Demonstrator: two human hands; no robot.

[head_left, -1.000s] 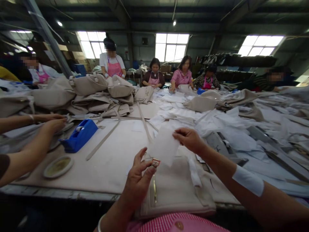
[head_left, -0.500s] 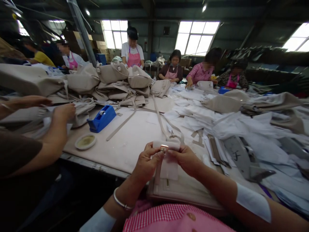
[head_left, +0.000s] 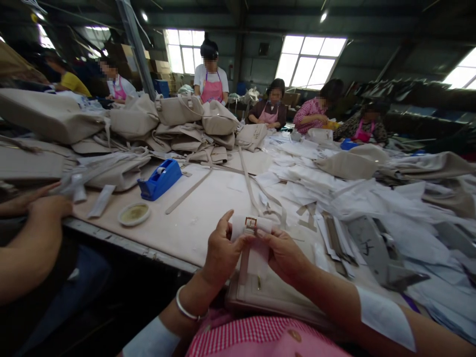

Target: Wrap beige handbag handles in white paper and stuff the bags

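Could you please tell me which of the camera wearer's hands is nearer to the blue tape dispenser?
Left. The left hand is below and right of the blue tape dispenser in the picture; the right hand is farther right.

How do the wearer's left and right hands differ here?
The left hand has a silvery bangle at its wrist; the right hand shows none. The left index finger points up; the right hand's fingers curl inward. Both hands pinch at the buckle and white sheet, and both forearms carry a white covering.

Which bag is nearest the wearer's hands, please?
The bag below the left hand and right hand, by the table edge; the other bags lie farther off.
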